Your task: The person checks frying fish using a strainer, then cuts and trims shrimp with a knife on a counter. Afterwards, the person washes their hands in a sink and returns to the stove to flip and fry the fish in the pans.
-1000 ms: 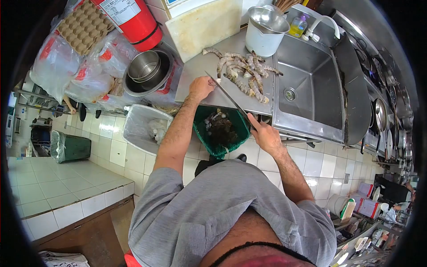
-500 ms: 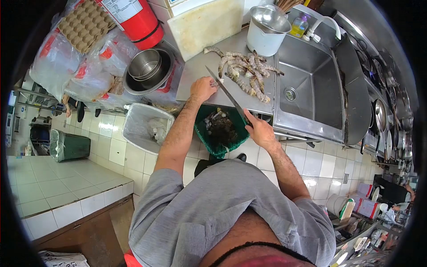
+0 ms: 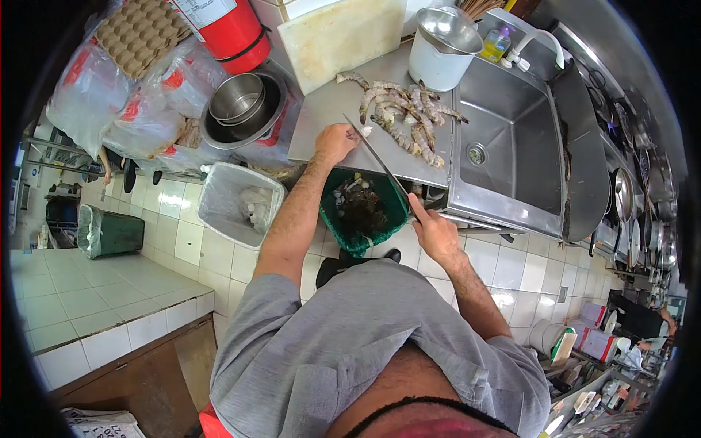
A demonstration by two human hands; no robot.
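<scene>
My right hand [image 3: 438, 235] is closed around the handle of a long knife [image 3: 382, 162], whose blade slants up and left over the counter edge. Near the blade's tip, my left hand [image 3: 336, 143] has its fingers bent together on a shrimp [image 3: 366, 131], of which only a small pale part shows; the fingers hide the rest. A pile of raw grey shrimp [image 3: 412, 113] lies on the steel counter [image 3: 321, 117] beyond both hands. Below the blade, under the counter edge, stands a green bin [image 3: 376, 237] with dark scraps inside.
Right of the shrimp is a steel sink [image 3: 504, 124] with a white faucet [image 3: 537, 36]. A white bucket [image 3: 436, 69] bearing a metal bowl stands behind the pile. A cutting board [image 3: 343, 40] leans on the wall. At left are a grey bin [image 3: 219, 204] and stacked metal pots [image 3: 237, 102].
The knife's handle and my right hand have shifted slightly right and down, with the blade still beside my left fingers. My left hand has barely moved. The view has tilted a little.
</scene>
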